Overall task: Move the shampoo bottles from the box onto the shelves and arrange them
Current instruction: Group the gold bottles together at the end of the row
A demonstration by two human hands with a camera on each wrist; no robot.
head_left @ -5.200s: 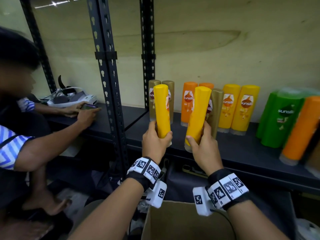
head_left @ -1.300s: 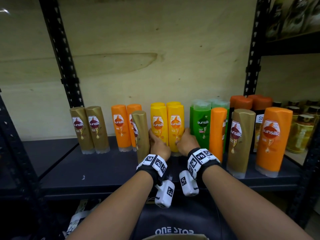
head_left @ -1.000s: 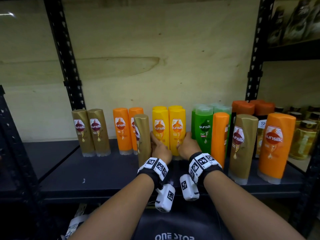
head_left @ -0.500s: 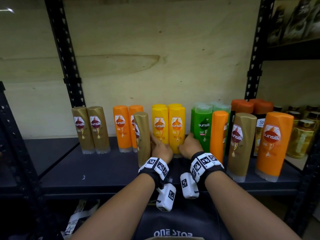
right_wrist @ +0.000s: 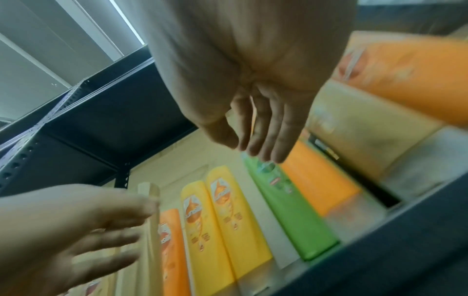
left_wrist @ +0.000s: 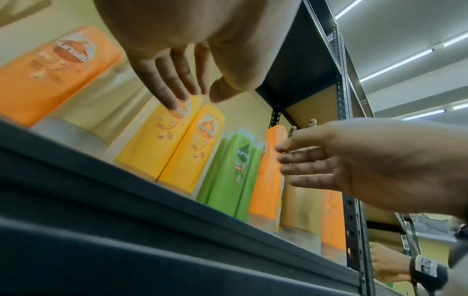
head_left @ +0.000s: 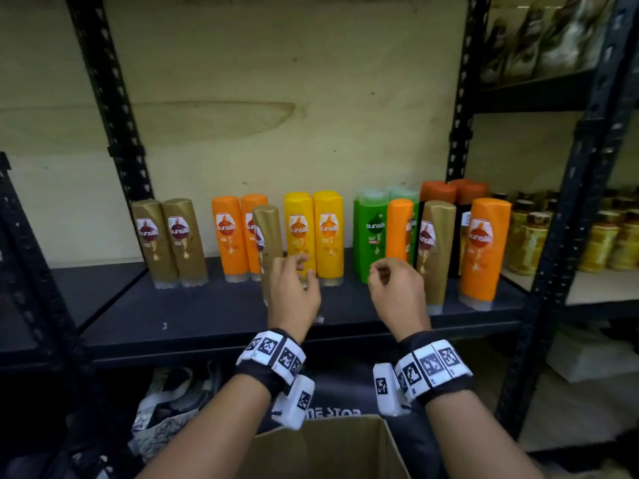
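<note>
Two yellow shampoo bottles [head_left: 299, 233] [head_left: 328, 233] stand side by side on the dark shelf [head_left: 207, 316], labels facing me. My left hand [head_left: 301, 273] hovers just in front of them and holds nothing; its fingers [left_wrist: 174, 88] are straight. My right hand [head_left: 380, 274] is also empty, a little off the green bottles [head_left: 371, 233], with relaxed fingers [right_wrist: 263, 140]. The yellow pair [right_wrist: 217, 224] shows untouched in the right wrist view. The open cardboard box [head_left: 321, 447] sits below my forearms; its contents are hidden.
A gold bottle [head_left: 268, 236] stands forward of the row, next to my left hand. Gold [head_left: 169, 240] and orange [head_left: 228, 236] pairs are to the left. Orange and gold bottles [head_left: 434, 243] crowd the right. Black uprights [head_left: 460, 133] frame the bay.
Both hands have let go of the two yellow bottles and drawn back from the shelf toward me. The bottles stay upright where they were set.
</note>
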